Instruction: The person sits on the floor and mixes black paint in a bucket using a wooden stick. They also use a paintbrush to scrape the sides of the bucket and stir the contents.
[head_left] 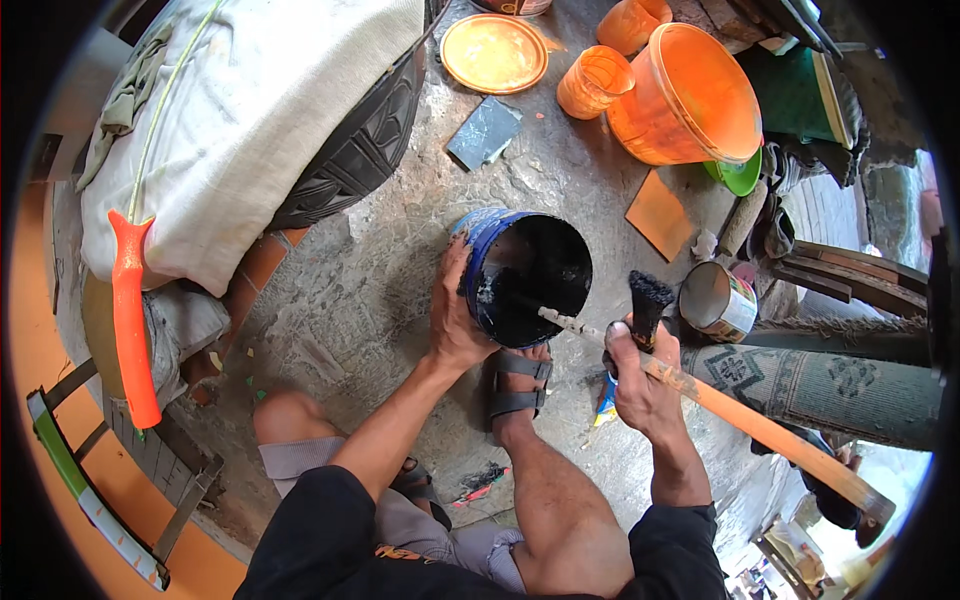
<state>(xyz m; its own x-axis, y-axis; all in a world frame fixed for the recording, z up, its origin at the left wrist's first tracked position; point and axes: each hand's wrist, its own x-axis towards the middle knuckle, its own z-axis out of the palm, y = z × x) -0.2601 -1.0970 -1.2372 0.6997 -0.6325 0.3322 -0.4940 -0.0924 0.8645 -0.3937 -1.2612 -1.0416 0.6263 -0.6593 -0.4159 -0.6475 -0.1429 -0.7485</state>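
Observation:
Between my feet and the far buckets, a blue paint can (480,232) tilts with its mouth facing me, dark paint coating its inside. My left hand (458,320) is closed around the can's left side. In my right hand (648,392) are a long wooden stick (770,438) and a paintbrush (650,298) with black, paint-soaked bristles pointing up. The stick's pale, stained tip reaches over the can's mouth; whether it touches the paint I cannot tell.
An orange-stained bucket (655,135), a small orange cup (594,84) and a round lid (492,55) stand beyond the can. An open tin (712,302) and a rolled patterned mat (820,388) lie at right. Cloth-covered seat (270,120) and orange-handled tool (133,320) are at left.

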